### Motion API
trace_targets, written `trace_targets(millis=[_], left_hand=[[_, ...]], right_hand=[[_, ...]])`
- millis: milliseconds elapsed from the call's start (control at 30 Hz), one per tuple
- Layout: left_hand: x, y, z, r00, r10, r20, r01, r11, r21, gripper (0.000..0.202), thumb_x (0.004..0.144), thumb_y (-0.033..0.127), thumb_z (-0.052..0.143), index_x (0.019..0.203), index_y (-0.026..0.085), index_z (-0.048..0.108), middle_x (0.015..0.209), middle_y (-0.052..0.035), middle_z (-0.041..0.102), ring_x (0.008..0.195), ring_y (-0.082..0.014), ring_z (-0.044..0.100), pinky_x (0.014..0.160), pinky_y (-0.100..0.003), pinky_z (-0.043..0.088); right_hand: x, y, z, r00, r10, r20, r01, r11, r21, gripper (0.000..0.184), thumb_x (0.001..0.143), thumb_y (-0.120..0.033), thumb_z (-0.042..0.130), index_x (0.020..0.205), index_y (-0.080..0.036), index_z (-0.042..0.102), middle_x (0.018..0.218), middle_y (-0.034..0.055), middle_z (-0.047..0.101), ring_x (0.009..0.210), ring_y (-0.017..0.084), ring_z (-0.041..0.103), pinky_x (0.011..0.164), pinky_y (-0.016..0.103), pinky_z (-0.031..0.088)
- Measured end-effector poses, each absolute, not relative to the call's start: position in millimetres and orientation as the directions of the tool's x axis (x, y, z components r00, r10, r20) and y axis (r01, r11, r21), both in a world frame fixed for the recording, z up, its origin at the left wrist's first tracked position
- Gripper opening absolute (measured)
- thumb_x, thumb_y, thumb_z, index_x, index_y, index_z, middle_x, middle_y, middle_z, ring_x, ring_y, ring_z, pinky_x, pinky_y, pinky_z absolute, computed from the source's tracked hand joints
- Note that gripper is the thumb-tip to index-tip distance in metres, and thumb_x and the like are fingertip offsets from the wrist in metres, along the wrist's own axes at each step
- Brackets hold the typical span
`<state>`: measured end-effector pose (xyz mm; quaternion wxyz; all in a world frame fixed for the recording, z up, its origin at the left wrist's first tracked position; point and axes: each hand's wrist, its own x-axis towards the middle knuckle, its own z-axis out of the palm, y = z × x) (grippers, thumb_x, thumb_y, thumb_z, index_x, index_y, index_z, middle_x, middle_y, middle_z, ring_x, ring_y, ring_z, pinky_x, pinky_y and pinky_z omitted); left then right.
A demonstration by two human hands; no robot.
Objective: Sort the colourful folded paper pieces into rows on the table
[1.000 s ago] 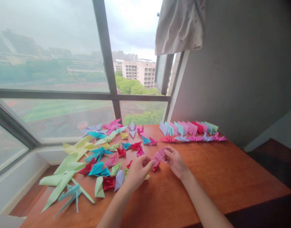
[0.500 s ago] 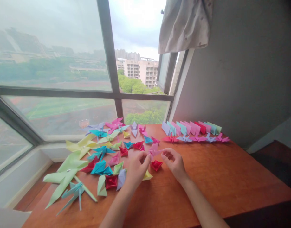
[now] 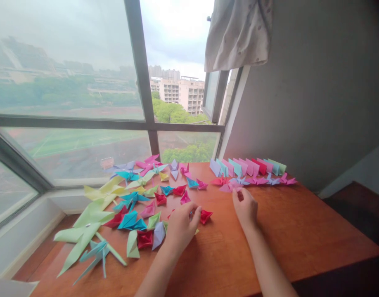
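My right hand (image 3: pixel 245 207) pinches a pink folded paper crane (image 3: pixel 229 187) between thumb and fingertips, low over the table. Just behind the crane is a row of small paper cranes in red, lilac and magenta, including a red crane (image 3: pixel 219 180). My left hand (image 3: pixel 183 222) is curled, its thumb and forefinger close together; what they hold, if anything, is hidden. Right beside its fingertips sits a red paper boat (image 3: pixel 205 216). A pink paper boat (image 3: pixel 185 197) lies behind that hand, and other folded pieces are partly covered by it.
On the wooden table (image 3: pixel 288 231), several upright folded cards (image 3: pixel 244 167) stand in a row at the back right. Paper boats, cranes and a green pinwheel (image 3: pixel 87 225) crowd the left side. A window frame (image 3: pixel 152 126) borders the far side; a grey wall stands at right.
My right hand has carried the pink crane rightward toward the row of cranes. My left hand has come off the crane and moved slightly down.
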<state>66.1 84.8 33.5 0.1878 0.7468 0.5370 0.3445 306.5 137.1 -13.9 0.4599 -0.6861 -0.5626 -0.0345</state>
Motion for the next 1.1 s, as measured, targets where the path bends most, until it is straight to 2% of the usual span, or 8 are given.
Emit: trace_targets(millis=[100, 200, 433, 667, 1100], left_hand=[[66, 85, 33, 0.197, 0.932, 0.303, 0.693, -0.351, 0.630, 0.025, 0.094, 0.030, 0.045, 0.078, 0.020, 0.062, 0.067, -0.0002, 0.062, 0.063, -0.0160, 0.057, 0.061, -0.025, 0.036], [67, 85, 34, 0.207, 0.930, 0.303, 0.702, -0.357, 0.617, 0.024, 0.093, 0.029, 0.045, 0.077, 0.020, 0.061, 0.067, -0.0003, 0.062, 0.063, -0.0160, 0.057, 0.061, -0.025, 0.035], [69, 84, 34, 0.215, 0.923, 0.319, 0.714, -0.371, 0.594, 0.024, 0.093, 0.027, 0.044, 0.074, 0.021, 0.057, 0.066, 0.0005, 0.061, 0.063, -0.0153, 0.056, 0.060, -0.024, 0.033], [68, 83, 34, 0.238, 0.924, 0.299, 0.723, -0.374, 0.581, 0.024, 0.093, 0.028, 0.044, 0.075, 0.021, 0.058, 0.069, -0.0006, 0.063, 0.064, -0.0162, 0.058, 0.060, -0.024, 0.034], [67, 85, 34, 0.260, 0.920, 0.294, 0.742, -0.385, 0.549, 0.023, 0.094, 0.027, 0.044, 0.075, 0.021, 0.056, 0.069, -0.0002, 0.062, 0.066, -0.0163, 0.057, 0.061, -0.024, 0.035]], right_hand=[[318, 142, -19, 0.469, 0.731, 0.497, 0.835, -0.183, -0.519, 0.021, 0.088, -0.032, 0.051, 0.085, -0.017, 0.065, 0.086, 0.0075, 0.069, 0.072, 0.017, 0.058, 0.059, 0.026, 0.032], [319, 143, -23, 0.496, 0.745, 0.447, 0.830, -0.254, -0.497, 0.019, 0.089, -0.029, 0.051, 0.095, -0.019, 0.066, 0.095, 0.0060, 0.070, 0.073, 0.016, 0.057, 0.058, 0.025, 0.028], [324, 148, -31, 0.468, 0.763, 0.447, 0.819, -0.184, -0.543, 0.023, 0.086, -0.026, 0.051, 0.099, -0.017, 0.067, 0.088, 0.0066, 0.070, 0.075, 0.017, 0.061, 0.065, 0.026, 0.036], [328, 152, -35, 0.463, 0.771, 0.437, 0.772, -0.108, -0.626, 0.030, 0.084, -0.033, 0.048, 0.097, -0.016, 0.068, 0.085, 0.0083, 0.072, 0.069, 0.018, 0.064, 0.067, 0.027, 0.043], [331, 151, -35, 0.491, 0.758, 0.430, 0.782, -0.167, -0.600, 0.028, 0.086, -0.033, 0.047, 0.088, -0.017, 0.070, 0.084, 0.0099, 0.073, 0.074, 0.021, 0.065, 0.066, 0.029, 0.041]])
